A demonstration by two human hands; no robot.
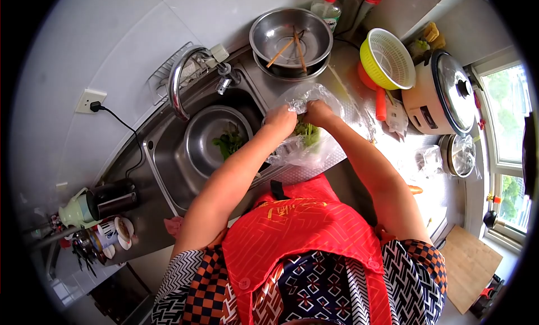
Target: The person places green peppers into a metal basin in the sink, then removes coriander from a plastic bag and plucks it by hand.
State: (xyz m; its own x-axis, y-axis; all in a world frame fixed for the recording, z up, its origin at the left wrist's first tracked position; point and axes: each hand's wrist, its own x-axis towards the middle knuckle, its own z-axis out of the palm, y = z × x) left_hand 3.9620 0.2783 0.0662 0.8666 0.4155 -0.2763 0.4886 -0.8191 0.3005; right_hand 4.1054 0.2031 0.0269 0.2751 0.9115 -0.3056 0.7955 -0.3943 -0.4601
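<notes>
Beside the sink (158, 165) on the steel desk (348, 72), gripping the plastic bag (328, 97) in both hands (300, 118), greens (306, 132) lying just below.

The apron (303, 224) is red, with gold letters and thin angular lines. Left of the apron, the sleeve (196, 285) has orange-and-black checks and black-and-white zigzags. Just beyond the apron, the leaves (307, 134) are light green and the bag (300, 157) is whitish. Farther to the right, the basket (373, 61) is yellow outside, white inside.
</notes>
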